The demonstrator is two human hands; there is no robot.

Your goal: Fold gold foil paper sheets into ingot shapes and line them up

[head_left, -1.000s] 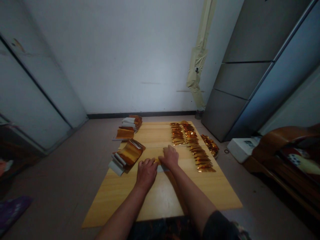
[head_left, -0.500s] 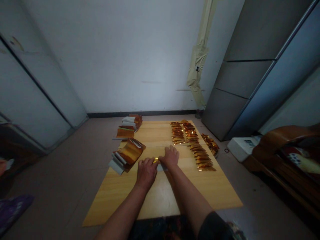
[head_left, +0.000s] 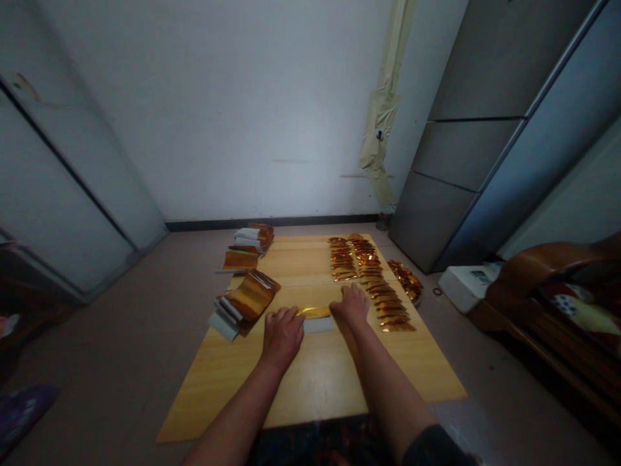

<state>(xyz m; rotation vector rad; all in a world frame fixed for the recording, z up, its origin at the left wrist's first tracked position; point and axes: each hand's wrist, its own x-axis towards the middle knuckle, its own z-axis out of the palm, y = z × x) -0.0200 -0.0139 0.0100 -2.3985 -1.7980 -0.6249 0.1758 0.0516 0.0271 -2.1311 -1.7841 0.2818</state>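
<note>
My left hand (head_left: pixel 283 336) and my right hand (head_left: pixel 350 305) rest on a pale wooden board (head_left: pixel 310 395), spread apart. Between them lies a curved gold foil strip (head_left: pixel 313 312) above a white paper strip (head_left: pixel 319 325). My left fingertips reach the foil's left end, and my right hand sits at its right end. Whether either hand grips the strip is hidden. Just left of my left hand stands a stack of gold foil with white paper (head_left: pixel 248 301). Rows of folded gold foil pieces (head_left: pixel 369 275) run along the board's right side.
A second foil-and-paper stack (head_left: pixel 247 246) lies at the board's far left corner. A heap of gold foil (head_left: pixel 405 280) sits past the right edge. A grey cabinet (head_left: pixel 460 142), white box (head_left: pixel 466 288) and wooden seat (head_left: pixel 548 278) stand right.
My hands have moved apart, the right one sliding rightward. More of the gold foil strip and white paper now shows between them.
</note>
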